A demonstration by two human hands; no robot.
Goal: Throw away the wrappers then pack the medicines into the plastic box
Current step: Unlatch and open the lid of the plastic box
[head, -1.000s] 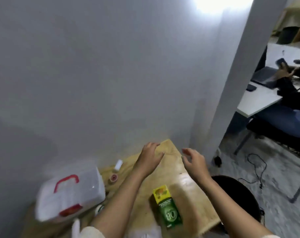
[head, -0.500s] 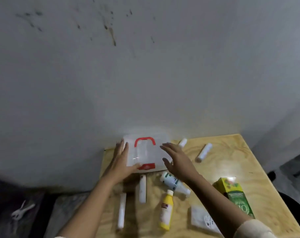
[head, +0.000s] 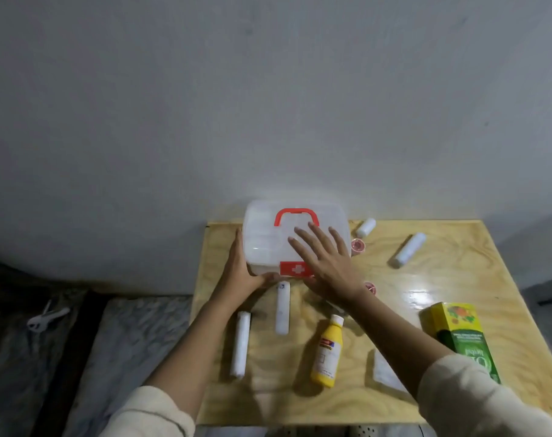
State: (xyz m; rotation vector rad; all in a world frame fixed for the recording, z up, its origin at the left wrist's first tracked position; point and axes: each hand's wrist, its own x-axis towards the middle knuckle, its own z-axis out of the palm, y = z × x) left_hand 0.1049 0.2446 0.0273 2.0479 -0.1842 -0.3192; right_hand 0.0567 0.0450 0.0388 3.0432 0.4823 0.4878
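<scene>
Resting against the wall at the far edge of the pale plywood worktop point(head: 457, 279), the translucent white plastic box point(head: 268, 234) with a red carry handle point(head: 296, 216) and a red latch bearing a white cross point(head: 296, 269) sits with its lid down. The left hand point(head: 241, 272) presses flat against the box's left side, fingers straight and thumb curled under its near corner, bracing the box rather than closing round it. The right hand point(head: 326, 263) is spread wide with the fingers extended over the lid's right half, gripping nothing; whether the palm touches the lid cannot be told.

Medicines lie scattered on the worktop outside the box. A white wrapped roll point(head: 282, 307) lies just in front of the latch, and a longer white roll point(head: 240, 343) lies to its left. A yellow squeeze bottle with a white cap point(head: 328, 351) lies on its side beneath the right forearm. Two more white rolls point(head: 365, 227) point(head: 408, 250) rest to the right of the box, with a small pink-red round item point(head: 358, 246) between them and the box. A green and yellow carton point(head: 457, 335) lies near the right edge.
</scene>
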